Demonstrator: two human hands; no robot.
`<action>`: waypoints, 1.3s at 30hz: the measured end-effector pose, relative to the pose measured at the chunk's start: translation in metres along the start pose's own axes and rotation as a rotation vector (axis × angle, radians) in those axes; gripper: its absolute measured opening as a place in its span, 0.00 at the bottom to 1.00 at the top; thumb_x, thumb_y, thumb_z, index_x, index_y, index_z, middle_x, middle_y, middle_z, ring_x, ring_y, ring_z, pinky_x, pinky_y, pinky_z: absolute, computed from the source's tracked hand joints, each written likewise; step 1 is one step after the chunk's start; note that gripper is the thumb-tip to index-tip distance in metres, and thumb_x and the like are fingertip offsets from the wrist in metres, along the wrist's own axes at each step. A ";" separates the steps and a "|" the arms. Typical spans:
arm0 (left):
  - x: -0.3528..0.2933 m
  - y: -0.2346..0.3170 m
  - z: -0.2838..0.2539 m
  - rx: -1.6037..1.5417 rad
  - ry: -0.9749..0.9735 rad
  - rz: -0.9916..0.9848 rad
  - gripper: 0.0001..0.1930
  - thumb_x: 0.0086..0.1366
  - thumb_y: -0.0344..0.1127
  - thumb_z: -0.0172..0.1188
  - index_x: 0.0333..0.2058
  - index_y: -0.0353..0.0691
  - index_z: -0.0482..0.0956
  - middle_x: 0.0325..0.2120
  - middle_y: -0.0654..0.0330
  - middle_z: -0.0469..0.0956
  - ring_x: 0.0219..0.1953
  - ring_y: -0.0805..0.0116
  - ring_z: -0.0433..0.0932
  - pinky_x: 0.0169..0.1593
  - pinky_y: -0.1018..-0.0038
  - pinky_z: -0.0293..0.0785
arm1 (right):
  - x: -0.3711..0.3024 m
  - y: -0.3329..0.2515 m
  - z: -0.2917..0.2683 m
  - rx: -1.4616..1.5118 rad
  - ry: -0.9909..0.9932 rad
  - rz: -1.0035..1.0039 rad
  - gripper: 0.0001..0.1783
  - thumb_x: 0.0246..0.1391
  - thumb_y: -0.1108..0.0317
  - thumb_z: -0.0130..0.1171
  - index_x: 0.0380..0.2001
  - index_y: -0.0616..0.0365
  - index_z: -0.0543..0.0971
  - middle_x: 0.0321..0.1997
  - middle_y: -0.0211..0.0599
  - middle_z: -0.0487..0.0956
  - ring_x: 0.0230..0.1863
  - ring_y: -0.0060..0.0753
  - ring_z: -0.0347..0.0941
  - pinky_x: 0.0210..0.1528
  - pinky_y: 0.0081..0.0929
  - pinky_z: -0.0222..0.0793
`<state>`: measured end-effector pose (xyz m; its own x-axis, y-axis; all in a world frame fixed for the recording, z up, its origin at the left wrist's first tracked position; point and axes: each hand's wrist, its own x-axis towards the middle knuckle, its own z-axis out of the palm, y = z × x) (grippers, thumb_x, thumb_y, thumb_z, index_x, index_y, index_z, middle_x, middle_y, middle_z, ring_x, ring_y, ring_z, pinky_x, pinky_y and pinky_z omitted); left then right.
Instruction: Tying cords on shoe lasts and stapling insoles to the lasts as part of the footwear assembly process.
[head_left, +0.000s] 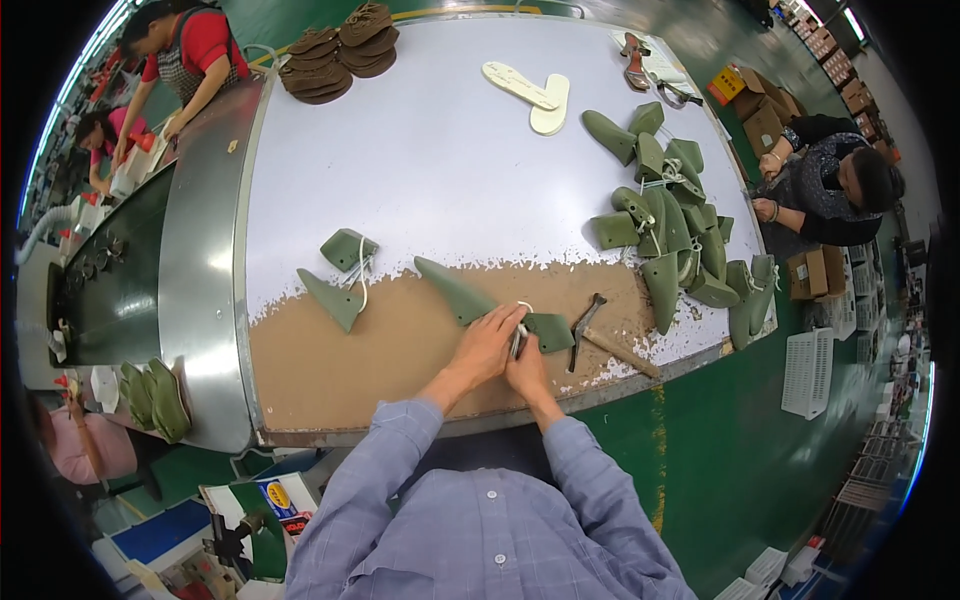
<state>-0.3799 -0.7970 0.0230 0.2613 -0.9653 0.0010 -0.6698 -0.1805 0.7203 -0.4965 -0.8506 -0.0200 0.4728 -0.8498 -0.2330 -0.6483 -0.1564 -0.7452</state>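
A green shoe last lies on the worn brown patch of the table, its pointed toe part to the left. Its heel part shows to the right of my hands, with a white cord looped near the middle. My left hand is closed over the middle of the last. Against it, my right hand is closed, its fingers partly hidden; a small dark and silver piece shows between the hands, too covered to name. Farther left lies another green last with its heel part and a white cord.
A hammer and a dark bent tool lie right of my hands. Many green lasts are heaped at right. Cream insoles, brown stacked pieces and a sandal lie farther back. Co-workers stand at left and right.
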 end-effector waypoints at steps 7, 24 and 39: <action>0.010 0.023 -0.019 0.187 -0.108 0.299 0.28 0.54 0.42 0.65 0.55 0.51 0.70 0.58 0.62 0.67 0.66 0.55 0.55 0.67 0.48 0.46 | -0.039 -0.022 -0.131 0.994 -0.535 0.551 0.05 0.52 0.73 0.45 0.34 0.54 0.69 0.19 0.22 0.61 0.14 0.14 0.52 0.15 0.17 0.50; 0.014 -0.019 -0.043 0.007 0.178 -0.147 0.21 0.46 0.43 0.71 0.39 0.48 0.78 0.44 0.65 0.77 0.49 0.60 0.73 0.51 0.62 0.66 | -0.007 -0.116 -0.162 1.549 -0.131 0.164 0.13 0.63 0.58 0.51 0.38 0.57 0.73 0.24 0.23 0.67 0.26 0.15 0.62 0.29 0.18 0.59; -0.006 -0.040 -0.038 0.073 0.227 -0.060 0.24 0.46 0.44 0.72 0.43 0.46 0.76 0.45 0.65 0.78 0.54 0.58 0.69 0.59 0.59 0.58 | 0.027 -0.083 -0.078 0.191 -0.082 -0.170 0.08 0.62 0.66 0.52 0.38 0.60 0.71 0.24 0.35 0.77 0.23 0.24 0.71 0.25 0.23 0.65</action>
<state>-0.3284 -0.7768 0.0205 0.4463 -0.8866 0.1211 -0.6942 -0.2577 0.6720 -0.4766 -0.8999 0.0846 0.6169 -0.7748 -0.1382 -0.4345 -0.1889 -0.8807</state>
